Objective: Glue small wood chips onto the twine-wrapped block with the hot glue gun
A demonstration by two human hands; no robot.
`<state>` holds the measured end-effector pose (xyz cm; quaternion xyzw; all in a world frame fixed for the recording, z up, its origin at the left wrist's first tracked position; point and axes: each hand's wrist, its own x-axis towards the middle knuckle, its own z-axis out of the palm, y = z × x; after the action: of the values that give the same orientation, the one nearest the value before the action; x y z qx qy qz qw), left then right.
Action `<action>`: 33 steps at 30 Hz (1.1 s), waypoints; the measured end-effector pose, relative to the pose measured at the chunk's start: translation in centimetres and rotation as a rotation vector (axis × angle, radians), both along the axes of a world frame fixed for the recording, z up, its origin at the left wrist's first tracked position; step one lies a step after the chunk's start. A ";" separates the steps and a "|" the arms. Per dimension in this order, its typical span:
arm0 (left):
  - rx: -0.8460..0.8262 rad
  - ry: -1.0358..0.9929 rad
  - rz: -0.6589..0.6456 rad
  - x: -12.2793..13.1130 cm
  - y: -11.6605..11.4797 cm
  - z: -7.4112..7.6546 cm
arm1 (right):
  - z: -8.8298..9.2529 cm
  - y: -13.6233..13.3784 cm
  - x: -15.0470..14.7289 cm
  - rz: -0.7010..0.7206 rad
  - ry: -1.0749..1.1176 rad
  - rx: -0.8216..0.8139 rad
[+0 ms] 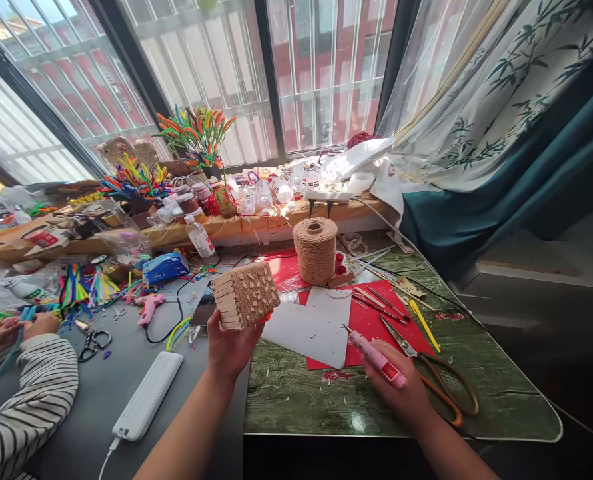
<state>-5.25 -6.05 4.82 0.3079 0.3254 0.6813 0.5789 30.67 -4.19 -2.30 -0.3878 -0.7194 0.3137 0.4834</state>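
My left hand (233, 352) grips a small box-shaped craft model (249, 297) from below, held up over the table. One face carries pale wooden strips; the other is brown and rough, dotted with small light chips. In my right hand (399, 383) is a pink pen-shaped tool (376, 357), its thin pointed tip aimed up and left, apart from the model. Beneath the tool lie white sheets (321, 323) and red paper (371, 313). Large scissors (426, 363) with orange-brown handles rest beside my right hand. Beyond the model stands a big spool of twine (315, 252).
At left, a co-worker's striped sleeve (41, 393) and hands hold blue strips. A white power strip (149, 395), pink glue gun (149, 309) and black-handled scissors (95, 343) lie on the grey surface. A yellow cutter (425, 325) lies right. Bottles and colourful bundles crowd the sill.
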 end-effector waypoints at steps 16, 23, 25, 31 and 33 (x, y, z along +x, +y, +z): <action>0.025 0.315 0.216 1.3 0.2 0.1 | 1.3 -0.2 -0.3 0.057 0.010 -0.086; 0.276 1.468 0.383 1.4 -1.3 0.9 | 0.9 -0.1 -0.3 0.030 0.010 -0.058; 0.288 1.486 0.394 1.4 -1.4 0.3 | 0.9 -0.1 -0.3 0.033 0.006 -0.063; 0.327 1.470 0.439 0.7 -1.3 -0.5 | 1.1 -0.1 -0.3 0.057 0.008 -0.087; 0.368 1.459 0.422 0.6 -1.3 -0.2 | 1.0 0.0 -0.3 0.065 0.011 -0.087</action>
<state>-4.61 -7.36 4.62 0.7007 0.5572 0.4454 0.0166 30.37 -4.22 -1.29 -0.3833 -0.7145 0.3622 0.4598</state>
